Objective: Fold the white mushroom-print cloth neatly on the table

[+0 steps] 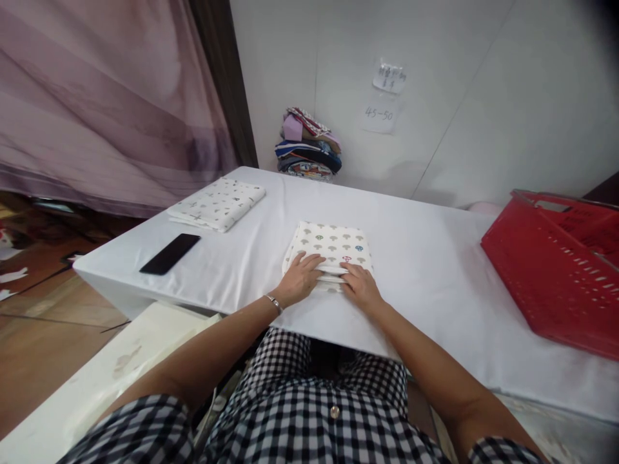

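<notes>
A folded white cloth printed with grey mushrooms and a few coloured ones lies on the white-covered table in front of me. Several layers show along its near edge. My left hand is at the near left part, its fingers over the top layer and its thumb by the edge. On the near right corner, my right hand has its fingers bent over the edge of the layers. Both hands grip the cloth by this near side. The undersides of the fingers are hidden.
Another folded, printed white cloth lies at the table's far left, near a black phone. A red plastic basket stands at the right. Folded fabrics are piled behind the table, against the wall. A pinkish curtain hangs at left.
</notes>
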`<state>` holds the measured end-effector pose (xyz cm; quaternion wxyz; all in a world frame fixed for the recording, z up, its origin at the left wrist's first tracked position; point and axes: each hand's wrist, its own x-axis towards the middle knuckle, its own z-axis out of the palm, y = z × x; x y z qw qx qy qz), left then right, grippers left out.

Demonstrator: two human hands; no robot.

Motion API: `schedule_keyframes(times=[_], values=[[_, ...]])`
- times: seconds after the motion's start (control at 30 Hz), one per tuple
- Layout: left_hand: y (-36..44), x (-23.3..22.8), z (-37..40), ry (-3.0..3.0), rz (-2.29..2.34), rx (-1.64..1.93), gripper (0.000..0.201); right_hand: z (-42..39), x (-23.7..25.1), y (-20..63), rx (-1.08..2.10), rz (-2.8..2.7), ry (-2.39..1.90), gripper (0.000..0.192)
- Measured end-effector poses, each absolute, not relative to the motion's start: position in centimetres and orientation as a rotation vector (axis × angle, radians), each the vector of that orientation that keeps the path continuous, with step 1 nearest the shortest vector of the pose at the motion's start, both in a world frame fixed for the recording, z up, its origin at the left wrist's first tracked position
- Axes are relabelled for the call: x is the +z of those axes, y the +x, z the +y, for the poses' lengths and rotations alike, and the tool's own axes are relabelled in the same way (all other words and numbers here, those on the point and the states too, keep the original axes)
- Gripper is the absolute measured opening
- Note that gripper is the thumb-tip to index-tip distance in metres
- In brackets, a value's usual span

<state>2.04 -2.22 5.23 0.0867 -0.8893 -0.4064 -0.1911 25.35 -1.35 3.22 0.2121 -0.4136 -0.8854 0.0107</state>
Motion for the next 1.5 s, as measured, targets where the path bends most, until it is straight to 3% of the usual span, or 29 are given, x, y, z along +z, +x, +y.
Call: schedule_keyframes(times=[0.3, 0.6, 0.93, 1.23, 1.5], values=[[2.0, 4.5, -1.9, -2.640, -1.268, -0.518, 0.016, -1.9, 3.6, 24.9, 0.050, -2.492, -1.188, 0.016], [2.7, 4.6, -4.9, -2.532, -1.164, -0.720, 0.024, -1.6, 3.0, 25.3, 0.056, -2.499, -1.163, 0.018], [3.0, 2.6, -7.1, -2.507, -1.424, -0.795, 0.022, -1.2, 3.9, 25.0, 0.229, -2.445, -1.263, 0.016], [3.1, 3.0, -6.1, -2.385, -1.580, -0.689, 0.024, -2.3, 3.9, 23.3, -0.240, -2.530, -1.137, 0.017], [1.7, 4.2, -5.9, -2.337, -1.608, -0.867, 0.022, -1.1, 3.6, 21.2, -0.234, -2.561, -0.961, 0.021]])
